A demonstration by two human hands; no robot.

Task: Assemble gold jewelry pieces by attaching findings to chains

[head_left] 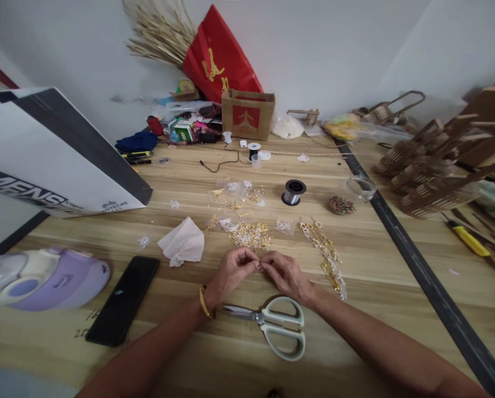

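Observation:
My left hand (234, 270) and my right hand (287, 273) meet fingertip to fingertip over the table. Between them is a small pale ring (258, 266), pinched in the left fingers. The right thumb and forefinger are pressed together beside it; what they grip is too small to make out. Just beyond lies a pile of gold and silver beads (249, 235). Right of it is a small bag of rings (284, 226), then a bundle of gold and silver chains (325, 254). Scissors (268, 320) with pale handles rest below my hands.
A phone (124, 301), a purple bottle (61, 279) and a tissue (183, 243) lie on the left, near a large white box (57, 160). Farther back are a wire spool (293, 192), a jar of beads (347, 200) and a paper bag (247, 114). Small woven baskets (425, 171) stand right.

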